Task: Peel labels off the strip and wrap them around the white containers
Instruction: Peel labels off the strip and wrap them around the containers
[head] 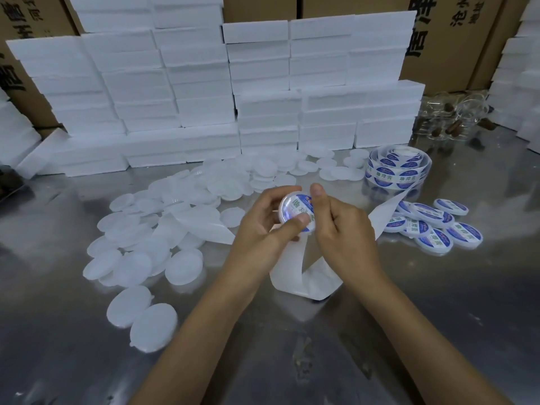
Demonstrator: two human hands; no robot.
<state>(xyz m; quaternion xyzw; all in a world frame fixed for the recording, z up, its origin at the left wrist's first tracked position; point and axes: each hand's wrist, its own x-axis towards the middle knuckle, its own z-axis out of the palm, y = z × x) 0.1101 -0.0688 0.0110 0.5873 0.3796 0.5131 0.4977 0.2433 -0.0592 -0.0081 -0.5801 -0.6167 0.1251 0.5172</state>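
Note:
Both my hands hold one round white container (289,210) above the middle of the metal table (438,317). A blue-and-white label (305,213) lies on the container's face. My left hand (263,229) grips the container from the left, its thumb pressing the label's lower edge. My right hand (339,226) holds the right side, thumb raised at the top. The empty white backing strip (304,276) curls below my hands and runs up right to the label roll (397,169).
Several unlabelled white lids (140,258) lie scattered left and behind. Labelled containers (432,226) are piled at the right. Stacked white foam boxes (204,97) and cardboard cartons (455,39) wall the back. Clear glass jars (455,118) stand at the back right.

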